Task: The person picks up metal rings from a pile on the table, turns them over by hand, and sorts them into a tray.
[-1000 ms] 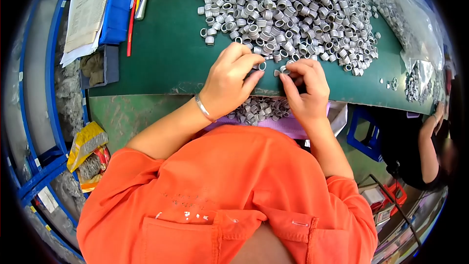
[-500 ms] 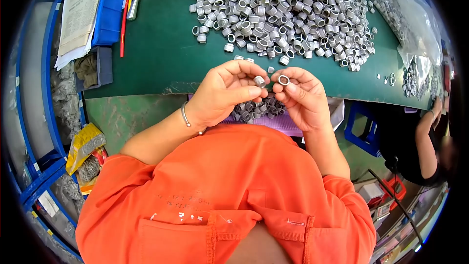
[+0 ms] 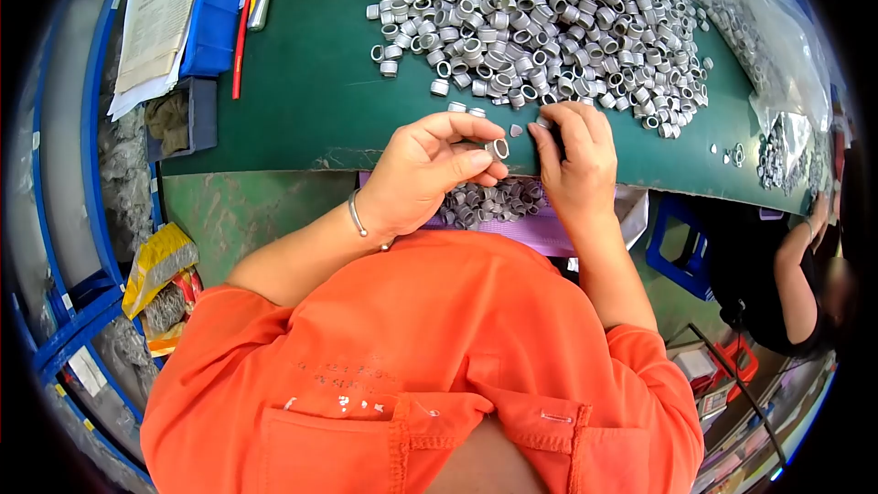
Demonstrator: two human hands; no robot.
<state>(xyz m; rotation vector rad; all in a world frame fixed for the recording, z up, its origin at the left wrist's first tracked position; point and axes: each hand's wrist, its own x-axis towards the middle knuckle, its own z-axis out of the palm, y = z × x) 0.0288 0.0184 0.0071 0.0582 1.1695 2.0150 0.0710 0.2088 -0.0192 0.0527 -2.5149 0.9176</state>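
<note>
Between the thumb and fingers of my left hand point(image 3: 428, 165) is a short grey metal ring point(image 3: 498, 149), its open end turned toward the right. My right hand point(image 3: 578, 160) is closed at the near edge of the pile, thumb and fingertips pinching another metal ring point(image 3: 543, 123), mostly hidden by the fingers. A small pale metal piece point(image 3: 516, 130) lies on the green table point(image 3: 302, 101) between the two hands. Beyond them spreads a big heap of metal rings point(image 3: 540, 27). Below my hands, more rings point(image 3: 489, 203) sit in a purple basket point(image 3: 521, 233).
A plastic bag of parts point(image 3: 777, 46) lies at the right, beside small loose pieces point(image 3: 782, 155). At the left are a blue bin point(image 3: 212, 18), a red pen point(image 3: 240, 50) and a grey box point(image 3: 203, 114). Another person's arm point(image 3: 796, 265) shows far right, near a blue stool point(image 3: 675, 242).
My right hand has moved up to the table at the pile's edge and turned palm down. The ring in my left hand has turned, so its opening now shows.
</note>
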